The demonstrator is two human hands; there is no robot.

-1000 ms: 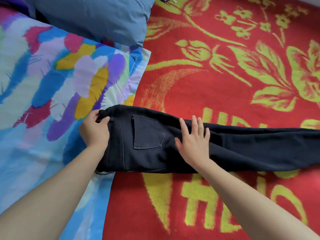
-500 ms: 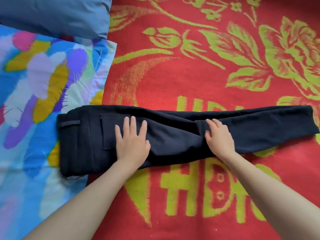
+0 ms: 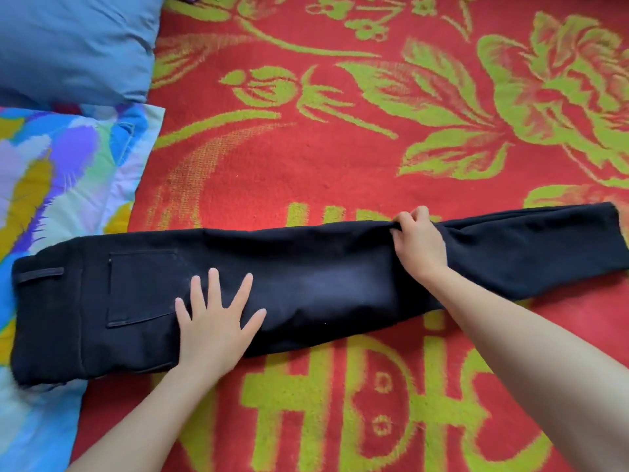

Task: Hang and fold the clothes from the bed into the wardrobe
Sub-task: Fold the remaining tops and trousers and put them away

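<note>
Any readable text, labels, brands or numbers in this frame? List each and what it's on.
Red blanket: one big yellow-green woven sign, its middle covered by the black trousers; it cannot be read whole, so no quote.
Black trousers: no label or brand shows.
Patterned quilt, blue pillow: no text.

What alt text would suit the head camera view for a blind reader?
A person's left hand presses flat on dark denim trousers laid across a red blanket with green flowers, while the right hand pinches the far edge of the leg. A blue pillow and multicoloured quilt lie at left.
</note>
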